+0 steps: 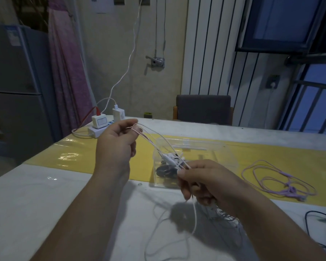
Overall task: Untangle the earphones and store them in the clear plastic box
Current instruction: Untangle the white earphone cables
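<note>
A pale desk [45, 194] crossed by a yellow runner carries the clear plastic box [215, 147], standing about midway between the near and far edges with black and white pieces already inside. Above it a person holds the white earphones [167, 158] in the air. Several thin strands are drawn between the two hands, their long axis slanting from upper left, toward the far edge, down to lower right, toward the near edge. The left hand [117, 146] pinches the looped upper end between thumb and fingertips. The right hand [205, 183] pinches the lower end just past the in-line remote, and the loose tail drops from it to curl on the desk by the near edge. The cable looks feather-light, limp and quick to snag — best taken at its folds or at the stiffer remote, not tugged at the fine joints. Purple earphones [277, 181] lie well apart, toward the right edge.
</note>
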A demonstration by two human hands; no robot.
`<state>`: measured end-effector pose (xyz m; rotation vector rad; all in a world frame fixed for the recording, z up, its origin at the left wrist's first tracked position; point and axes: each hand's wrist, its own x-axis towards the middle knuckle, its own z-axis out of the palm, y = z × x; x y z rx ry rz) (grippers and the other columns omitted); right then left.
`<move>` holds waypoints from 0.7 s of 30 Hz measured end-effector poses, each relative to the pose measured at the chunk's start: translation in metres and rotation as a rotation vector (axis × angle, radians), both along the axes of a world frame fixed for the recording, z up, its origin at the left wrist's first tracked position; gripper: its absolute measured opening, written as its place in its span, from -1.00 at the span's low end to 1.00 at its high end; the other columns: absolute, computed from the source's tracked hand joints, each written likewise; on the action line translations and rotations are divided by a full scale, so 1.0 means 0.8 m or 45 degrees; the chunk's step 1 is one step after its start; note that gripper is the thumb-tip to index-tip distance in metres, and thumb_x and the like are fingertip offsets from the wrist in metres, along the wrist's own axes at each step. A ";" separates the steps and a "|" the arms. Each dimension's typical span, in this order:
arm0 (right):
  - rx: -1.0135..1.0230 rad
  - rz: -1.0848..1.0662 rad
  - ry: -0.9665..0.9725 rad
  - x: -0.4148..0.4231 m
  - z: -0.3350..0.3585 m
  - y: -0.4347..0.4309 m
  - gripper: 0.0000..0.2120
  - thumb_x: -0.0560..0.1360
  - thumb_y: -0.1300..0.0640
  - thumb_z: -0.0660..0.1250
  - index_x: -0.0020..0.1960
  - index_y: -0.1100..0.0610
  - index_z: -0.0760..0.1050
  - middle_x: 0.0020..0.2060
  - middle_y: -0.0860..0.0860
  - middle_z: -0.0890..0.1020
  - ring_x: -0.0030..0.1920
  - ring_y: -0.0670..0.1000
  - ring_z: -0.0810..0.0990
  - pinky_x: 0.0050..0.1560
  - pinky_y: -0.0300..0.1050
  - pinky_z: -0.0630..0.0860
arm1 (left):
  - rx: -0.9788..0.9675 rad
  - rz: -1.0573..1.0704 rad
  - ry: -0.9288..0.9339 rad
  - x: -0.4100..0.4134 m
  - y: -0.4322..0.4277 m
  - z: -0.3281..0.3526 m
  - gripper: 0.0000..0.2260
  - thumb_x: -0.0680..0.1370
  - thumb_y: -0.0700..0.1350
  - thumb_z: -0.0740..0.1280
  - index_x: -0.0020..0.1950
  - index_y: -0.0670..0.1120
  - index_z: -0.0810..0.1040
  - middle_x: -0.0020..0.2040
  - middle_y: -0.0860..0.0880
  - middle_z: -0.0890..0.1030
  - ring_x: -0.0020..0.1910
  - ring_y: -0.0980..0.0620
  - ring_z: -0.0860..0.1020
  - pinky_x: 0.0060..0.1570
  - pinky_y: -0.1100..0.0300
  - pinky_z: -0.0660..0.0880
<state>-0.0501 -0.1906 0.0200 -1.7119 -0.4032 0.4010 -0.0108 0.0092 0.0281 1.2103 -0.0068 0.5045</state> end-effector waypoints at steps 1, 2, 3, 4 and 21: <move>0.053 -0.020 -0.008 0.000 0.000 0.001 -0.77 0.51 0.12 0.33 -0.32 0.10 0.54 -0.50 0.08 0.49 -0.58 -0.09 0.19 -0.53 -0.29 0.14 | -0.015 0.010 0.024 0.001 -0.001 -0.001 -0.90 0.54 -0.29 0.35 -0.07 -0.10 0.60 -0.29 -0.07 0.53 -0.52 0.12 0.30 -0.59 0.31 0.23; 0.102 -0.064 -0.009 0.001 0.000 0.002 -0.75 0.53 0.13 0.33 -0.32 0.12 0.54 -0.54 0.05 0.43 -0.58 -0.09 0.18 -0.53 -0.29 0.11 | -0.033 -0.002 0.059 0.002 -0.003 -0.002 -0.92 0.54 -0.27 0.35 -0.06 -0.12 0.60 -0.30 -0.06 0.54 -0.51 0.12 0.31 -0.59 0.31 0.24; 0.142 -0.118 0.005 0.001 0.000 0.002 -0.74 0.54 0.14 0.30 -0.32 0.13 0.52 -0.56 0.02 0.34 -0.57 -0.08 0.15 -0.52 -0.28 0.08 | -0.061 -0.032 0.109 0.001 -0.006 -0.002 -0.93 0.54 -0.26 0.34 -0.05 -0.14 0.60 -0.31 -0.04 0.56 -0.50 0.12 0.33 -0.59 0.31 0.24; 0.169 -0.163 0.025 0.002 -0.001 0.002 -0.73 0.55 0.15 0.28 -0.32 0.13 0.51 -0.57 0.00 0.26 -0.56 -0.07 0.11 -0.51 -0.28 0.05 | -0.101 -0.078 0.161 0.000 -0.008 -0.002 -0.93 0.54 -0.27 0.33 -0.03 -0.15 0.60 -0.33 -0.03 0.57 -0.50 0.12 0.34 -0.59 0.31 0.25; 0.336 -0.386 0.098 0.004 0.006 -0.001 -0.65 0.59 0.10 0.17 -0.38 0.08 0.40 -0.50 -0.01 0.15 -0.53 -0.04 0.05 -0.53 -0.27 0.02 | 0.120 -0.294 0.353 -0.011 -0.018 -0.001 -0.74 0.46 -0.28 0.31 0.10 -0.04 0.47 -0.04 -0.16 0.58 -0.40 -0.03 0.52 -0.54 0.21 0.31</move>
